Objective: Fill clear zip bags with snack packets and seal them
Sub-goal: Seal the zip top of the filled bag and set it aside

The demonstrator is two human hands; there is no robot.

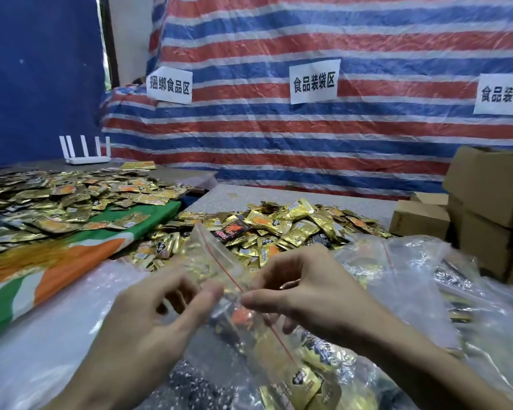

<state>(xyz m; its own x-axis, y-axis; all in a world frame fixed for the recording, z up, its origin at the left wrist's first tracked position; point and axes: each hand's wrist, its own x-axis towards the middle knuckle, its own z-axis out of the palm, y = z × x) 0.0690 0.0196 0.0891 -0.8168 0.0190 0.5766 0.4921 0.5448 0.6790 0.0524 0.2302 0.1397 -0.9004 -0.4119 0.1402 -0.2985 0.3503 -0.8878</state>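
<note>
Left hand [160, 318] and right hand [311, 291] each pinch clear zip bag [279, 359] at red seal strip [224, 269]. Bag holds gold packets, sits just before packet pile [282, 229] on counter [279, 195].

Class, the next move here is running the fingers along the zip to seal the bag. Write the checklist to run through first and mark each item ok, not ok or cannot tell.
1. Bag is filled: the zip bag holds gold snack packets. Ok.
2. Both hands are on the bag's mouth: the left hand and right hand pinch it at the red zip line. Ok.
3. Nothing is caught in the zip: the plastic is blurred there. Cannot tell.
4. Zip halves are lined up along their length. Cannot tell.
5. Stock for the next bag: the loose pile lies just ahead. Ok.
</note>
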